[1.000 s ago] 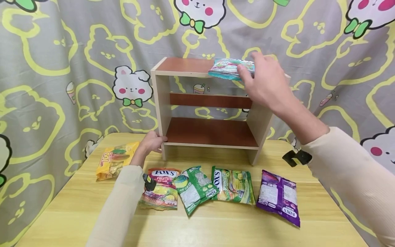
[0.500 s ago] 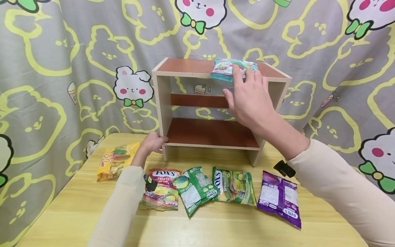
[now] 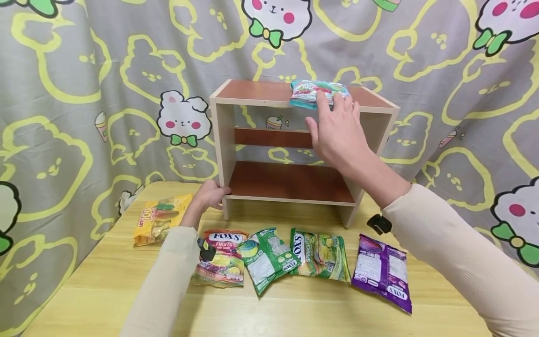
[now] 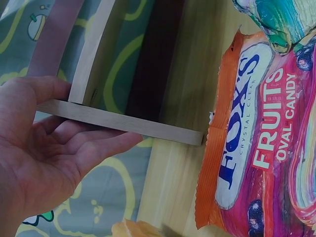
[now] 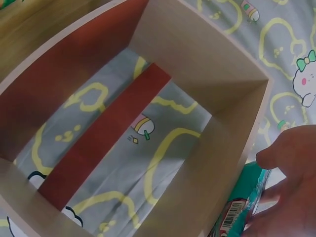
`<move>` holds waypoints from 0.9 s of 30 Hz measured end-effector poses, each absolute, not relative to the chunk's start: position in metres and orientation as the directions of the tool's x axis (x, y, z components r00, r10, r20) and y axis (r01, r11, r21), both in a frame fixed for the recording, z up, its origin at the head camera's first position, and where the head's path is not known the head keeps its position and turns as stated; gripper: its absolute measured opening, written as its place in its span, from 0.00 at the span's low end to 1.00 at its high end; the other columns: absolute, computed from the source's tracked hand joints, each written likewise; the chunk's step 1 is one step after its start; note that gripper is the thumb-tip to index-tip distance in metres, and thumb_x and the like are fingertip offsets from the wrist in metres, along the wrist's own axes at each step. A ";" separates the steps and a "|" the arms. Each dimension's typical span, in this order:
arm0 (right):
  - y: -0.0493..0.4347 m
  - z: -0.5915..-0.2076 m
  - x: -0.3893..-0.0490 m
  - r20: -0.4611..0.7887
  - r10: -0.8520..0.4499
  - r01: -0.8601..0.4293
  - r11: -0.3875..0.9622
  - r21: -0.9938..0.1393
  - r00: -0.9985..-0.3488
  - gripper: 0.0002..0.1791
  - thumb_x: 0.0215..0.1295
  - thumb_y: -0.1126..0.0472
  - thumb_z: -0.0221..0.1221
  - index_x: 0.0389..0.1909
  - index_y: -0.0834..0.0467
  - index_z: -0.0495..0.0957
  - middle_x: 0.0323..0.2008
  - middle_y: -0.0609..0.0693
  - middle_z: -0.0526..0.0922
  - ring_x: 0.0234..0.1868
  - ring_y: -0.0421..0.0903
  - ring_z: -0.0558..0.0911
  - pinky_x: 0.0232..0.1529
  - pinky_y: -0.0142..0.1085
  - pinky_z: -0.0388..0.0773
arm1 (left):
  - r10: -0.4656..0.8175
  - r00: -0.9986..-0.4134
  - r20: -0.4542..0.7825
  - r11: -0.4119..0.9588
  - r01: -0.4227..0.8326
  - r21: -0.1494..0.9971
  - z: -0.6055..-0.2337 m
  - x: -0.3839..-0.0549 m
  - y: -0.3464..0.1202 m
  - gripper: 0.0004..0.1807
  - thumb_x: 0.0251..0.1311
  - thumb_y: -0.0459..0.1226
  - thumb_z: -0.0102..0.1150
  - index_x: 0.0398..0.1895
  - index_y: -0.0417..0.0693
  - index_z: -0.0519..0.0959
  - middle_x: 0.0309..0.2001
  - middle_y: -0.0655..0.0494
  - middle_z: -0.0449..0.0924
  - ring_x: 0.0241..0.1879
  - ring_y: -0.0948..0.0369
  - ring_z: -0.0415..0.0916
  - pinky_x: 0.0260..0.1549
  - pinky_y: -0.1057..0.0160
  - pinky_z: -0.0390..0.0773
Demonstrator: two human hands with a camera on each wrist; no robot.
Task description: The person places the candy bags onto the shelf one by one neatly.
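A small wooden shelf [image 3: 290, 180] with red-brown boards stands on the table. My left hand [image 3: 209, 194] grips its left side panel [image 4: 123, 121], thumb on the inner side and fingers along the outer side. On the shelf's top board lies a teal candy bag [image 3: 305, 96], slightly over the front edge. My right hand [image 3: 338, 133] rests its extended fingertips on the front of that bag, thumb held apart from it. In the right wrist view, the bag's barcode end [image 5: 232, 212] shows beside the right hand [image 5: 291, 182].
Along the table [image 3: 236, 313] lie a yellow bag [image 3: 157, 220], a Fox's Fruits bag [image 3: 221, 264], a green bag lying back up [image 3: 267, 260], a green Spring Tea bag [image 3: 322, 255] and a purple bag [image 3: 383, 271]. A patterned curtain [image 3: 126, 93] hangs behind.
The right hand has let go of the teal bag's right end and shifted left to the bag's front, fingers now on it. The left hand keeps its place on the shelf.
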State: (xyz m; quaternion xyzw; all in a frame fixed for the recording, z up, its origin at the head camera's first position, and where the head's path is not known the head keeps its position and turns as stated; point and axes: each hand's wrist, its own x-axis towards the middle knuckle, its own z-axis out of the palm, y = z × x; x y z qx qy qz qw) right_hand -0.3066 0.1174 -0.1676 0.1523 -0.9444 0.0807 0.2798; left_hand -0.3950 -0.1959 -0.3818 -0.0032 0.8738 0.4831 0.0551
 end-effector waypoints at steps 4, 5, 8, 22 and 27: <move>0.117 -0.166 -0.315 0.541 -0.225 -0.327 0.940 -0.100 -0.811 0.31 0.78 0.50 0.45 0.75 0.62 0.56 0.68 0.73 0.61 0.75 0.70 0.54 0.78 0.62 0.40 | 0.048 -0.994 -0.103 0.534 -0.061 0.843 -0.382 -0.395 -0.196 0.14 0.70 0.41 0.54 0.36 0.35 0.77 0.44 0.42 0.76 0.45 0.49 0.78 0.39 0.54 0.89; 0.117 -0.166 -0.317 0.536 -0.219 -0.322 0.941 -0.104 -0.815 0.32 0.78 0.50 0.45 0.75 0.62 0.55 0.69 0.73 0.60 0.75 0.70 0.53 0.78 0.62 0.39 | 0.049 -0.994 -0.101 0.533 -0.060 0.844 -0.382 -0.395 -0.196 0.14 0.70 0.40 0.54 0.36 0.35 0.77 0.44 0.41 0.76 0.45 0.49 0.78 0.40 0.54 0.89; 0.114 -0.166 -0.325 0.513 -0.200 -0.295 0.949 -0.110 -0.835 0.34 0.78 0.48 0.46 0.77 0.60 0.52 0.72 0.73 0.57 0.77 0.70 0.49 0.79 0.62 0.35 | 0.050 -0.994 -0.094 0.526 -0.053 0.849 -0.382 -0.395 -0.196 0.14 0.70 0.40 0.54 0.37 0.35 0.77 0.45 0.41 0.76 0.46 0.49 0.78 0.40 0.54 0.89; 0.105 -0.174 -0.341 0.503 -0.177 -0.285 0.947 -0.146 -0.846 0.39 0.76 0.47 0.49 0.80 0.56 0.47 0.78 0.71 0.47 0.79 0.68 0.44 0.80 0.57 0.33 | 0.053 -0.994 -0.095 0.516 -0.054 0.855 -0.384 -0.395 -0.195 0.19 0.69 0.40 0.54 0.49 0.30 0.78 0.50 0.39 0.76 0.47 0.49 0.77 0.40 0.54 0.89; 0.099 -0.175 -0.344 0.514 -0.187 -0.306 0.939 -0.156 -0.837 0.38 0.76 0.48 0.49 0.79 0.56 0.48 0.77 0.71 0.48 0.79 0.67 0.44 0.80 0.58 0.32 | 0.047 -0.995 -0.093 0.521 -0.055 0.852 -0.385 -0.396 -0.196 0.18 0.70 0.40 0.54 0.48 0.30 0.78 0.51 0.38 0.76 0.48 0.48 0.77 0.40 0.54 0.89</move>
